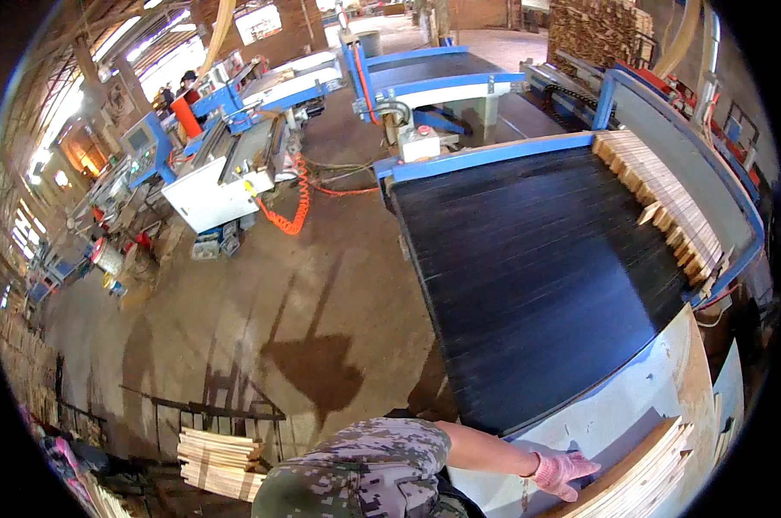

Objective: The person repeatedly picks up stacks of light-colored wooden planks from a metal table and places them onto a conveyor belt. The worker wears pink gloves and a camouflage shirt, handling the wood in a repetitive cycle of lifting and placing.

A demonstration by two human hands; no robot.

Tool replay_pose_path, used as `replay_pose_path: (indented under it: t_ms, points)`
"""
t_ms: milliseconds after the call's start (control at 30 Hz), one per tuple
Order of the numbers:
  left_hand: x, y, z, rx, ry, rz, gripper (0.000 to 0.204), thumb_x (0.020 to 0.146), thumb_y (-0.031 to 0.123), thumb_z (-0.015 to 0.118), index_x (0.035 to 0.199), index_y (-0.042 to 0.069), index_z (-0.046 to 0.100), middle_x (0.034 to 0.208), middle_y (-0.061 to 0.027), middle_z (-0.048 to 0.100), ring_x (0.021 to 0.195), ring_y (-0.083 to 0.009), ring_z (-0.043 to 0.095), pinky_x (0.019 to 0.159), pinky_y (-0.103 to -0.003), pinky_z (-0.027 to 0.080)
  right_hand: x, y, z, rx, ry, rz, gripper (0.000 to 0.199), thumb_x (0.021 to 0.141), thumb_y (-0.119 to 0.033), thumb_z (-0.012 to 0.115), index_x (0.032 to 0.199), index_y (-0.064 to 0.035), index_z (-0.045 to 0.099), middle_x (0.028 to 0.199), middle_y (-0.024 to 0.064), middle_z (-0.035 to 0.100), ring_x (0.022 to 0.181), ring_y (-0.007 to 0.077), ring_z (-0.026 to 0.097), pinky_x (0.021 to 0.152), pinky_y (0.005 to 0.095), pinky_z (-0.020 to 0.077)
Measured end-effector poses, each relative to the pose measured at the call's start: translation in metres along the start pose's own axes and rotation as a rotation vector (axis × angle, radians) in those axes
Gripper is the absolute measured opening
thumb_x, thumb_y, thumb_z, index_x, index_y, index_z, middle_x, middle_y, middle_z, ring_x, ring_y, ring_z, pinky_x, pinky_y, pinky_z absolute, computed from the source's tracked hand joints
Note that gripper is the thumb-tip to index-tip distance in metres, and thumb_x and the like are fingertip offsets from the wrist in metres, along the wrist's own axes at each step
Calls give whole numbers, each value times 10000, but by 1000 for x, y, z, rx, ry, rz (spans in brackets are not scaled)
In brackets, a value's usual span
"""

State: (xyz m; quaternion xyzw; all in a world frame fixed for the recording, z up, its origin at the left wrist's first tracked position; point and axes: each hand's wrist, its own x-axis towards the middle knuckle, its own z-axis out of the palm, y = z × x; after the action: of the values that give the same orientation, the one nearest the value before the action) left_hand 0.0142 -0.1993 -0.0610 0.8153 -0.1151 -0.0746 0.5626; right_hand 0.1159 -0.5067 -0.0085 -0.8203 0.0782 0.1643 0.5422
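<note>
My right hand (561, 473), in a pink glove with a camouflage sleeve behind it, reaches to the right. It lies with fingers spread on a white table (623, 401), touching the near end of a stack of pale wooden slats (654, 475). Beyond the table runs a wide black conveyor belt (528, 276) in a blue frame. A row of short wooden slats (667, 203) lies along the belt's far right edge. My left hand is out of sight.
Blue and white woodworking machines (226, 173) stand at the back left, with an orange coiled hose (295, 207) hanging to the concrete floor. A pile of slats (218, 462) sits low on the left. Stacked timber (597, 30) rises at the back. A person (186, 85) stands far off.
</note>
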Motion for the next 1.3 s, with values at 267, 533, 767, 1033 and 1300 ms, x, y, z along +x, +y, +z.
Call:
replay_pose_path:
  t_ms: [267,533,767,1033,1300]
  points:
    - [36,-3,57,-64,91,10,1040,884,448,721,1649,-32,206,1693,-264,265,1592,-435,192,1327,-471,121,0,-7,25,-22,-24,16,726,1094,-575,477,1459,48,554,1400,149,627,1263,258,582,1084,385,457]
    - [22,-19,47,-122,233,-41,1108,886,465,761,1678,1,141,1721,-258,206,1582,-447,207,1310,-475,173,-8,-6,28,-21,-23,28,703,1087,-573,499,1411,41,609,1339,135,663,1209,241,604,1045,378,475]
    - [-56,-31,-94,-113,324,6,1112,880,510,796,1654,-31,209,1693,-283,256,1563,-445,243,1299,-474,183,7,-37,84,-186,-21,-5,549,1034,-546,612,1007,-16,752,934,-7,668,889,113,560,786,323,471]
    - [-181,-100,-352,131,260,-20,1166,910,463,815,1629,-135,120,1694,-326,223,1594,-399,225,1307,-427,207,-45,-181,357,-36,-199,7,525,929,-375,767,1209,67,726,1033,113,767,938,209,700,851,350,564]
    - [-273,-143,-620,1036,331,-389,1061,964,733,495,1627,-63,266,1661,-295,331,1521,-431,354,1272,-510,227,-59,-306,646,-30,-352,22,564,936,-416,763,1276,27,689,1085,92,770,935,192,734,793,326,582]
